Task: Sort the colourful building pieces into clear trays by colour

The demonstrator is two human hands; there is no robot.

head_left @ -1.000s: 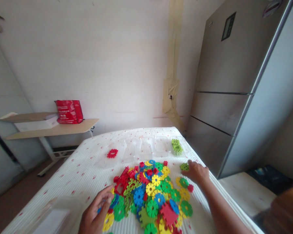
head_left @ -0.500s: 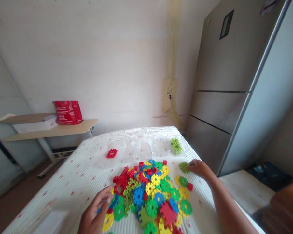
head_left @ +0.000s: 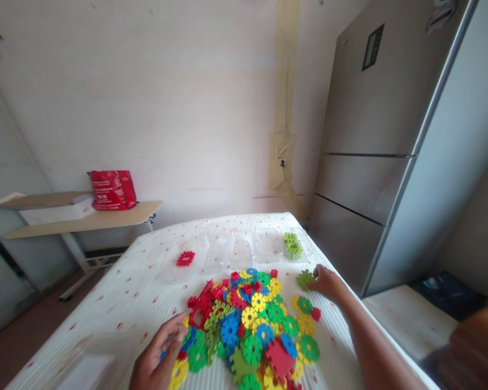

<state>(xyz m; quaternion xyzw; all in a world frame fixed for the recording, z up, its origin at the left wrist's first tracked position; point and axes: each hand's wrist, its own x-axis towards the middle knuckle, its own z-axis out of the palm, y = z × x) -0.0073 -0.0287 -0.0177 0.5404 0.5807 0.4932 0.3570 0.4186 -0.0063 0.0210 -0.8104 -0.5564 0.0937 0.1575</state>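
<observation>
My right hand is closed with thumb and fingers on the edge of a green toothed plastic building piece, at the right side of the table. My left hand rests at the near left edge of a heap of building pieces, thumb and fingers apart and curved, with no piece plainly held. Beside its fingertips lie green notched discs and a yellow notched disc. The heap also has blue discs, red pieces and a large red toothed square.
Clear plastic trays stand behind the heap. Light green pieces sit in the right one, a red square frame in the left. A clear container is at near left. A fridge stands right; a person's arm shows at far right.
The camera view has shifted slightly. The green toothed piece stays in my right hand, turned a little at almost the same spot. My left hand has hardly moved.
</observation>
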